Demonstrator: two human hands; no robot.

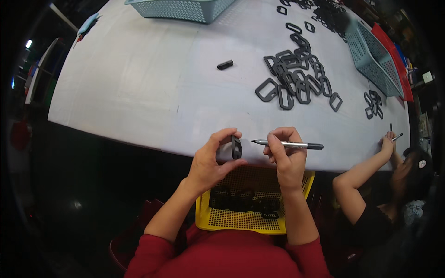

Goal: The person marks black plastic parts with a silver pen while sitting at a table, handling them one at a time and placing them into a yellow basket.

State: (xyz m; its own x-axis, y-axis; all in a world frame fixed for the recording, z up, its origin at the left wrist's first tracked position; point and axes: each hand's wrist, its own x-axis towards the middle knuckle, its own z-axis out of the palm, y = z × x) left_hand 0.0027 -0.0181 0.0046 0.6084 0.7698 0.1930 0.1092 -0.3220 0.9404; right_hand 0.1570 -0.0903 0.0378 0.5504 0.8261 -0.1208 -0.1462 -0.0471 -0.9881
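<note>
Gripping: left hand (206,163) half-curled on black frame (234,150), right hand (291,164) curled round marker (297,145); yellow basket (201,214) below holds dark pieces (266,205).

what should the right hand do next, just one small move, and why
Probably move the marker in the right hand leftward until it meets the black piece in the left hand: its dark, pointed tip faces that piece, a small gap separates them, and the left hand already holds the piece upright.
</note>
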